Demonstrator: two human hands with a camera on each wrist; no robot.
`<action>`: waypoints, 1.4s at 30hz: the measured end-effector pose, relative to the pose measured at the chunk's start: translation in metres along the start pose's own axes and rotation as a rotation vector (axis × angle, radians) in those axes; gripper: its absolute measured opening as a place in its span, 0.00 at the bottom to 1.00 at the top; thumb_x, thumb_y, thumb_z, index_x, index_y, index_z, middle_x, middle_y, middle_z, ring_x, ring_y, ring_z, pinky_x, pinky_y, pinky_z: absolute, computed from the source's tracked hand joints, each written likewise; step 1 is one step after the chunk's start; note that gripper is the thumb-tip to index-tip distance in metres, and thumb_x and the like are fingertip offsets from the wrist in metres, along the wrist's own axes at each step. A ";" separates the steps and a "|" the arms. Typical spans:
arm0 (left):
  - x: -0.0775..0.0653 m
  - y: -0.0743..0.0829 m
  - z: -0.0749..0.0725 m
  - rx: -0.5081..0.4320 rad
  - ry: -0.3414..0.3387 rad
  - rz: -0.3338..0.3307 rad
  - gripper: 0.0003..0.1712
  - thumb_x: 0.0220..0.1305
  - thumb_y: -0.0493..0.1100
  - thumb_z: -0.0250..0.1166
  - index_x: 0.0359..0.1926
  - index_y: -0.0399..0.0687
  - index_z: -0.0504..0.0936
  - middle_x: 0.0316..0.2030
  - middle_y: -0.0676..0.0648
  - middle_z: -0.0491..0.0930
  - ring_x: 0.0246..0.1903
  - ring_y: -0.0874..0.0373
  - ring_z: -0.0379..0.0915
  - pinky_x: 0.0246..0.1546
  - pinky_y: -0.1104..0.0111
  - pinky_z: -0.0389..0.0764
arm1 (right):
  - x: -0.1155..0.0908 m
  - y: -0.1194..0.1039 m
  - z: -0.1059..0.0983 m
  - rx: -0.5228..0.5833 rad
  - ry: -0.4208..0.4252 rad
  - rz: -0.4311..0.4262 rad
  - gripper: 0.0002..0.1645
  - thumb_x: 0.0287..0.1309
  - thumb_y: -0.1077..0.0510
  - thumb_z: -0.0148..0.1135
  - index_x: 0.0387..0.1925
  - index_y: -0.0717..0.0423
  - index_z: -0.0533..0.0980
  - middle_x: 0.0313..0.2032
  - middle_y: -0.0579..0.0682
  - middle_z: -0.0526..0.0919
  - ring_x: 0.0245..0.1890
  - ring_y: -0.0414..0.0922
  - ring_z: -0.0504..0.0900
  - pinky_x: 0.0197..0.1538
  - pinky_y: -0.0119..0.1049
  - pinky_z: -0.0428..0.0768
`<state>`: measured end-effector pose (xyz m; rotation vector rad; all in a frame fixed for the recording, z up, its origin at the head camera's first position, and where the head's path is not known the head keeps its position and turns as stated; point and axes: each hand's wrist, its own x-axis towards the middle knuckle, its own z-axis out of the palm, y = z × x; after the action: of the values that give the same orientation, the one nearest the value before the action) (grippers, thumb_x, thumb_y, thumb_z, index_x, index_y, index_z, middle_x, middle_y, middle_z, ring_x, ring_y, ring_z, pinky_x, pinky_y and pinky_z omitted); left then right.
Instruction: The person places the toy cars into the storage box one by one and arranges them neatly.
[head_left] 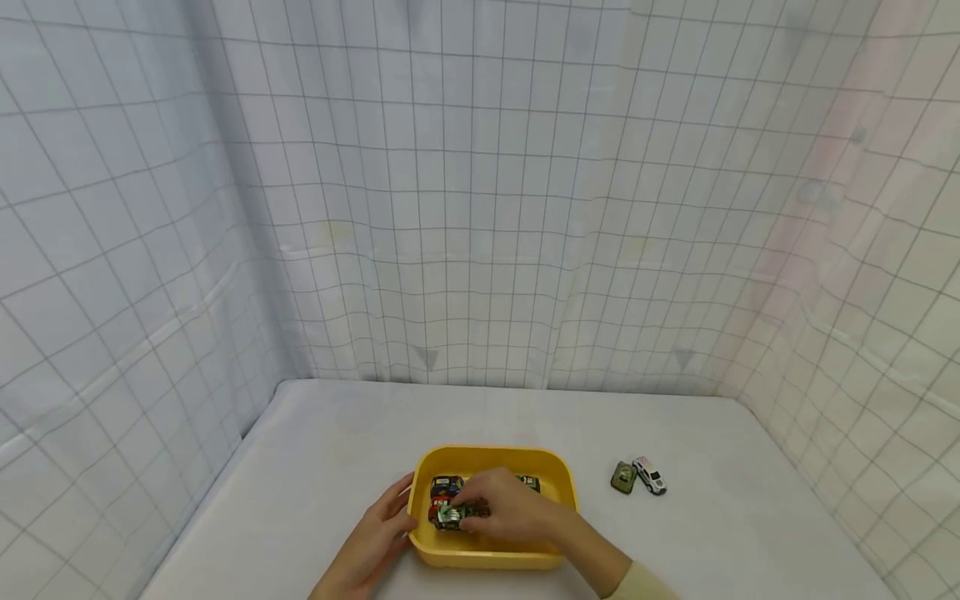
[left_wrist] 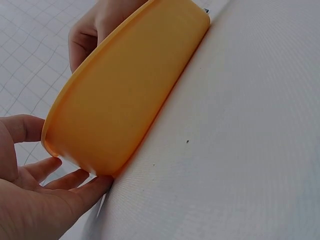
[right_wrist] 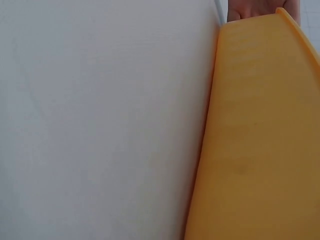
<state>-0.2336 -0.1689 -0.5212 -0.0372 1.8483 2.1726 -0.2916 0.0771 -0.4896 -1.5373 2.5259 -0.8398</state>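
Note:
A yellow plastic tray sits on the white table. At its left end my left hand grips it, thumb at the rim and fingers against the outer wall, as the left wrist view shows of the tray. Inside the tray, my right hand pinches a green toy car between thumb and fingers. Right beside that car are a red toy car, partly covered, and a dark blue toy car. Behind the right hand a green and white toy car shows in part.
On the table to the right of the tray lie an olive green toy vehicle and a white toy car, side by side. White cloth with a grid pattern hangs at the back and on both sides.

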 end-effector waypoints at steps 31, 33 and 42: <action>-0.001 0.004 0.002 0.001 0.005 -0.004 0.46 0.67 0.30 0.55 0.82 0.38 0.47 0.78 0.25 0.44 0.76 0.31 0.45 0.70 0.41 0.61 | 0.013 -0.001 0.012 0.042 -0.038 0.068 0.14 0.66 0.55 0.70 0.52 0.52 0.87 0.46 0.35 0.86 0.46 0.28 0.80 0.50 0.24 0.79; -0.001 0.004 0.002 0.001 0.010 -0.009 0.46 0.67 0.30 0.55 0.82 0.38 0.47 0.78 0.25 0.43 0.76 0.31 0.45 0.70 0.41 0.61 | 0.011 0.000 0.008 0.059 -0.025 0.081 0.14 0.66 0.56 0.71 0.52 0.53 0.87 0.45 0.36 0.86 0.44 0.28 0.80 0.47 0.23 0.79; -0.001 0.005 0.003 0.004 0.031 -0.020 0.46 0.67 0.31 0.56 0.82 0.38 0.47 0.77 0.24 0.43 0.75 0.29 0.46 0.69 0.40 0.62 | 0.001 0.004 -0.007 0.004 0.005 0.054 0.12 0.63 0.57 0.72 0.47 0.55 0.88 0.41 0.39 0.87 0.36 0.29 0.79 0.40 0.20 0.77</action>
<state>-0.2330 -0.1665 -0.5160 -0.0882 1.8607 2.1664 -0.2976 0.0802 -0.4853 -1.4607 2.5554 -0.8424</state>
